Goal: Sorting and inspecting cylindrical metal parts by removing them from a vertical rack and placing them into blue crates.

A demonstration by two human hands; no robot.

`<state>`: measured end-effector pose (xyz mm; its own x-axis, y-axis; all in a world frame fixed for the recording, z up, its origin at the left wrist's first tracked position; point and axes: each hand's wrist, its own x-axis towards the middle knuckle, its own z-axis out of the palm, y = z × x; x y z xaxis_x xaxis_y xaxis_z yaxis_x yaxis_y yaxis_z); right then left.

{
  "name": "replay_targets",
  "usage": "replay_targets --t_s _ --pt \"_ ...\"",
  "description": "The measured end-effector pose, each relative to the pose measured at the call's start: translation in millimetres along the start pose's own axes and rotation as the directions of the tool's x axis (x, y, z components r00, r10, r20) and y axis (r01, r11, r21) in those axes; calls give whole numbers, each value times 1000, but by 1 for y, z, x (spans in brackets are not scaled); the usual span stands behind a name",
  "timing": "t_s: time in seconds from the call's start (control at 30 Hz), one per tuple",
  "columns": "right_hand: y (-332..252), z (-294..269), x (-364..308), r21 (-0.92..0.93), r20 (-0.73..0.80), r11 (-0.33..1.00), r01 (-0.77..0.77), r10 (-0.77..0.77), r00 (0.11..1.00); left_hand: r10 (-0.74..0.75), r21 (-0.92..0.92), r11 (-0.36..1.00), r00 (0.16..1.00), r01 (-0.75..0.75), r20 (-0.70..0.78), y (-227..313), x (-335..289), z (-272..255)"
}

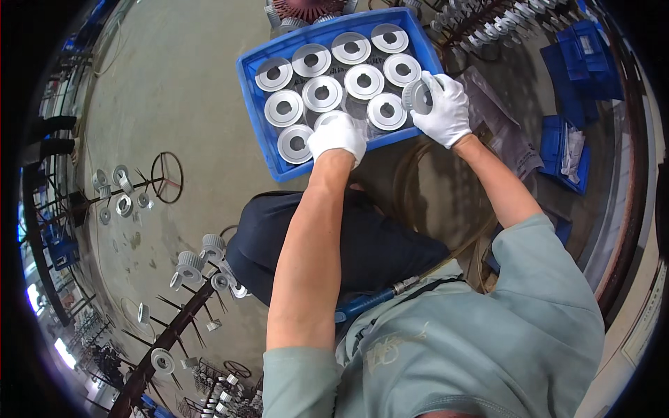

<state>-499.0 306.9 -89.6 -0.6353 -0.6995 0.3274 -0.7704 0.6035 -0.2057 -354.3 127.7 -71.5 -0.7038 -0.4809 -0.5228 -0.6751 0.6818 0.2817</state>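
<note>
A blue plastic crate (252, 125) holds several round silver metal pulleys in rows, each with a keyed centre hole, such as the pulley (364, 67) near the middle. My right hand (444, 113), in a white glove, grips a toothed pulley (410, 99) at the crate's right edge, thumb and fingers around it. That pulley is tilted, its toothed side showing. My left hand (337, 139), gloved too, reaches over the near rim with its fingers closed on a pulley (325, 120) in the front row. Most of that pulley is hidden under the glove.
A rack (188, 306) with spikes bearing pulleys stands at lower left, and a smaller spiked stand (150, 182) at left. More pulleys hang on a rack (481, 24) at upper right. Blue bins (564, 153) and plastic sheeting (498, 125) lie to the right. A blue-handled tool (369, 303) lies by my waist.
</note>
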Motion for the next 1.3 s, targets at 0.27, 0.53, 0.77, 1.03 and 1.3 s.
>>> replay_targets --t_s 0.27,0.53,0.77,1.03,1.3 --pt "0 -2 0 0 -9 1000 3 -3 1000 -5 -45 999 997 1 -82 -1 3 7" --pt "0 -2 1 18 -41 1000 11 -10 999 205 -30 976 958 -215 -200 11 4 -6" --pt "-29 -28 25 -192 295 980 -60 116 948 336 -62 941 942 -334 27 30 12 8" --pt "-29 -39 45 -315 484 947 -55 211 850 234 9 971 956 -239 175 45 10 -3" --pt "-30 -20 47 -384 544 917 106 132 829 230 50 970 963 -239 144 40 20 2"
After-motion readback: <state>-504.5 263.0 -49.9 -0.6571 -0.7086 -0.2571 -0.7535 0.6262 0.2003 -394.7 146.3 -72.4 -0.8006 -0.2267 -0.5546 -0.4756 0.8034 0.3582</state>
